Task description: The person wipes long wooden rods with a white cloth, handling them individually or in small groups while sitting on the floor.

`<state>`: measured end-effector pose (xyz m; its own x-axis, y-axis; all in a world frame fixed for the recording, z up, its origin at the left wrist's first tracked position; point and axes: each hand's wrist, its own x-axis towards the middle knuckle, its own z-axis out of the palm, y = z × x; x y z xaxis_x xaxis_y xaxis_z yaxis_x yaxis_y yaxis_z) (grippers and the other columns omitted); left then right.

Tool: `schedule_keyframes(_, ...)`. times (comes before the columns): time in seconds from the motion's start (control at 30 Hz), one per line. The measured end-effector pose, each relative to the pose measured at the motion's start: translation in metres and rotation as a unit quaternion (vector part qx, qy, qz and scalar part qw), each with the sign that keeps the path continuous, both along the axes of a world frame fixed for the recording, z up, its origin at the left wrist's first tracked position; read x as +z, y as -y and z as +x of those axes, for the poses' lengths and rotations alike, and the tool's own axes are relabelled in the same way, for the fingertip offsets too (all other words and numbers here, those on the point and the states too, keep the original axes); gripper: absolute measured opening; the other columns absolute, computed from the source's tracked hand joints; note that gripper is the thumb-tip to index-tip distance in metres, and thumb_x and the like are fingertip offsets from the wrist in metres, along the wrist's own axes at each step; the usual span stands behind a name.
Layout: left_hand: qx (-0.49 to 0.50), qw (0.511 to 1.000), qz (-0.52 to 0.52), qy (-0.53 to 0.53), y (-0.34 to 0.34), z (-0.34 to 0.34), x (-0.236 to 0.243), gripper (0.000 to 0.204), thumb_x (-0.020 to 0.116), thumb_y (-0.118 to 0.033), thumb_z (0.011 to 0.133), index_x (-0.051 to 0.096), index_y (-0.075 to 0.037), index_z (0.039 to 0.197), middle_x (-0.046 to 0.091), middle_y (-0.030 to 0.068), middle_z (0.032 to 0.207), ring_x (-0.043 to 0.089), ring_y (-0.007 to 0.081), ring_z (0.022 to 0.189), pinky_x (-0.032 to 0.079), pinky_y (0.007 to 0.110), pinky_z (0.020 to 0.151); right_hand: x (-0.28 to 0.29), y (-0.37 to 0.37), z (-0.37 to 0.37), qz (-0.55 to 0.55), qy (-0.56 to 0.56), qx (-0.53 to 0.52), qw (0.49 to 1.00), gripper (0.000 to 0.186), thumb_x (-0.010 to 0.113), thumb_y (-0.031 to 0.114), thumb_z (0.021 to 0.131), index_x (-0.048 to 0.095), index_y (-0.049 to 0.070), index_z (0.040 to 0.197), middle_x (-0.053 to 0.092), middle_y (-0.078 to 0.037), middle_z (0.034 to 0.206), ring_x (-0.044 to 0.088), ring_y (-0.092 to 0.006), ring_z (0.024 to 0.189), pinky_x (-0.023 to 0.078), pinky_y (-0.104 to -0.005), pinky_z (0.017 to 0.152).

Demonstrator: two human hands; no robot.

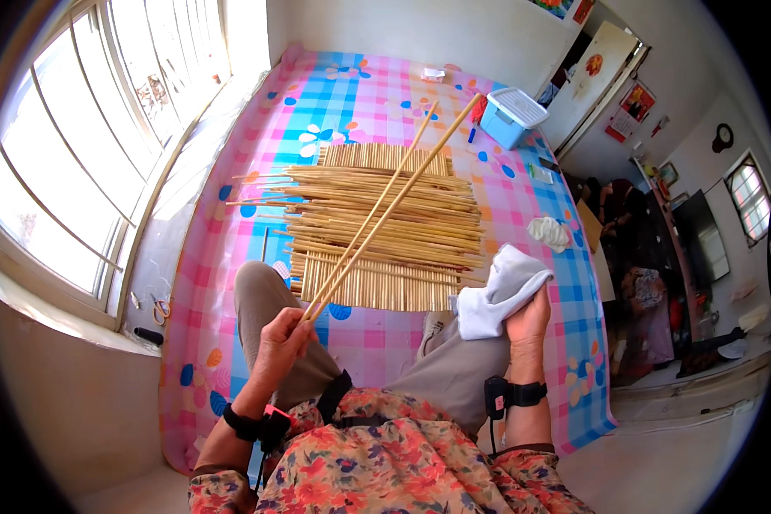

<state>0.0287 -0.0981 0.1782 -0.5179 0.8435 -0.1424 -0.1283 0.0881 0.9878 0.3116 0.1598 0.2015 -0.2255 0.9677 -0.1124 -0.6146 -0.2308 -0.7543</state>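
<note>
My left hand (281,339) is closed round the near ends of two long straw-coloured reed stalks (384,218). They slant up and away to the right, crossing over a pile of similar stalks (420,201). That pile lies crosswise on a mat of reeds (325,278) set side by side. In my right hand (531,319), over my right knee, is a white cloth (501,291). My fingers are partly hidden behind the cloth, which hangs folded and apart from the stalks.
A checked pink and blue sheet (223,283) covers the surface. A blue lidded box (512,118) stands at the far right, with a crumpled white cloth (548,233) nearer me. Scissors (160,308) and a black cylinder (148,336) lie on the left window ledge.
</note>
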Motion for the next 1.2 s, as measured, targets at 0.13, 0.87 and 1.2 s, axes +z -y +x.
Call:
schedule_keyframes(0.13, -0.088, 0.995, 0.041, -0.038, -0.043, 0.029, 0.005, 0.013, 0.051, -0.01, 0.088, 0.052, -0.002, 0.097, 0.056, 0.001, 0.07, 0.046, 0.0046, 0.054, 0.037, 0.019, 0.047, 0.004, 0.047, -0.05, -0.011, -0.017, 0.087, 0.996, 0.037, 0.042, 0.029, 0.092, 0.045, 0.003, 0.119, 0.051, -0.007, 0.117, 0.049, -0.021, 0.108, 0.039, -0.0372, 0.093)
schedule_keyframes(0.87, -0.213, 0.934, 0.027, -0.284, 0.022, 0.008, 0.017, 0.014, 0.052, -0.016, 0.088, 0.05, -0.003, 0.085, 0.051, 0.0199, 0.066, 0.05, 0.0386, 0.06, 0.04, 0.04, 0.052, 0.036, -0.039, -0.037, -0.006, 0.012, -0.102, 0.995, 0.028, 0.05, 0.027, 0.089, 0.054, 0.005, 0.106, 0.059, -0.009, 0.1, 0.058, -0.0225, 0.092, 0.047, -0.0363, 0.083)
schedule_keyframes(1.2, -0.094, 0.961, -0.135, -0.224, 0.128, -0.043, 0.018, 0.013, 0.051, -0.012, 0.088, 0.055, 0.0, 0.083, 0.049, 0.0048, 0.058, 0.05, 0.0146, 0.051, 0.038, 0.028, 0.047, 0.068, -0.106, 0.09, 0.001, 0.051, -0.121, 0.991, 0.04, 0.04, 0.034, 0.092, 0.051, 0.002, 0.114, 0.055, -0.013, 0.114, 0.054, -0.028, 0.104, 0.045, -0.0434, 0.09)
